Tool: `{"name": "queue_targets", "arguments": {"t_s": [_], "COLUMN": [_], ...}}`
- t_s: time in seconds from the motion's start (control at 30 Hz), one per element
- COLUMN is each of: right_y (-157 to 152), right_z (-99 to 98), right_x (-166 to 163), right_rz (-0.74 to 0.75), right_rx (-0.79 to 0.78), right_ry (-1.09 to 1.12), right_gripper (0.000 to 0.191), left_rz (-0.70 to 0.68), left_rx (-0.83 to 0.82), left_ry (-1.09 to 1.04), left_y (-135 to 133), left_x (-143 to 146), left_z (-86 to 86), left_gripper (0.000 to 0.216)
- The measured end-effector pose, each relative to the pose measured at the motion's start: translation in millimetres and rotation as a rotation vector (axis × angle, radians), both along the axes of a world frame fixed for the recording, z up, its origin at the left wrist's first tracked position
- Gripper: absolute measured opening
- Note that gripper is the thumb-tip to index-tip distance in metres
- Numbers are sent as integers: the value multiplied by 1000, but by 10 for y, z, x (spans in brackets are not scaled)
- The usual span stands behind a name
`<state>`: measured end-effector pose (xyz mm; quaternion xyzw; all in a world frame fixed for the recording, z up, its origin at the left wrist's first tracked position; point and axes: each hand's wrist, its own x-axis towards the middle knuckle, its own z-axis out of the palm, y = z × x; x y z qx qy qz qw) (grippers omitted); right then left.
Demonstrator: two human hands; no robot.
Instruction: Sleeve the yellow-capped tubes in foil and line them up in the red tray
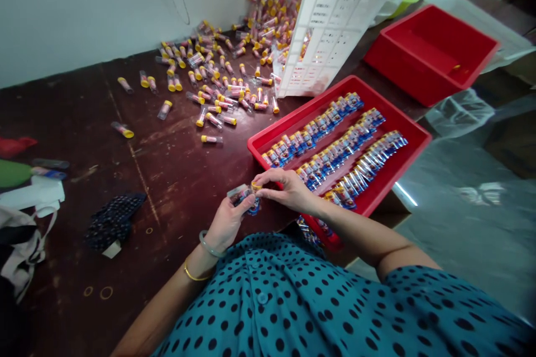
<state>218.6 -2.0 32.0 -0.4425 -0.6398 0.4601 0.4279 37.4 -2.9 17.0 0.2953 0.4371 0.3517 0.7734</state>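
Head view: left hand (228, 217) pinches a small tube (238, 194) between thumb and fingers; right hand (291, 192) has thumb and fingertips closed on its yellow cap (256, 185), so the tube sits between both hands. Red tray (412, 157) with three packed rows just right of the right fingers. Loose tubes (214, 121) scattered ahead of the fingers, white basket (335, 17) farther ahead, dark cloth (113, 220) well left.

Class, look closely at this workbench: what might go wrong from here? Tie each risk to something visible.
The red tray seems to jut past the edge of the table; a knock might tip its rows of packs.
The white basket stands on edge beside it and could topple onto the packs.
The left hand holds a small clear item while the right hand pinches a yellow cap; a slip might drop something.
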Motion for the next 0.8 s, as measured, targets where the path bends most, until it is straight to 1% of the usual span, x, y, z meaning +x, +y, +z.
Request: {"name": "queue_targets", "arguments": {"t_s": [0.07,0.13,0.2,0.27,0.33,0.4,0.43,0.5,0.57,0.6,0.7,0.73,0.8], "right_y": [17,69,127,128,25,-162,-264,-443,-554,-581,-595,-589,-559], "right_z": [33,93,163,222,253,244,227,185,154,143,110,94,61], "right_x": [30,184,504,949,1398,1727,1830,1941,1993,2019,2129,2165,2208], "right_rz": [22,-3,-106,-253,-348,-345,-312,-225,-192,-216,-372,-389,-332], "right_rx": [-74,-102,-82,-66,-109,-228,-301,-424,-476,-480,-493,-523,-595], "right_ry": [43,110,156,106,-95,-393,-536,-738,-806,-818,-891,-922,-951], "right_gripper": [18,19,19,20,23,23,23,19,16,15,18,19,19], "left_rz": [-11,-56,-107,-144,-192,-253,-277,-302,-295,-285,-244,-227,-196], "left_rx": [7,8,4,-4,-16,-20,-19,-14,-11,-11,-9,-12,-23], "left_ry": [-13,-27,-33,-21,18,71,97,130,135,131,114,110,101], "left_y": [16,48,94,145,189,216,222,225,225,227,233,232,220], "left_x": [18,26,11,-30,-88,-146,-170,-206,-226,-233,-262,-278,-322], "left_z": [-7,-8,-14,-36,-74,-116,-135,-165,-186,-195,-211,-213,-212], "left_gripper": [36,37,35,31,28,29,30,34,35,34,32,32,30]}}
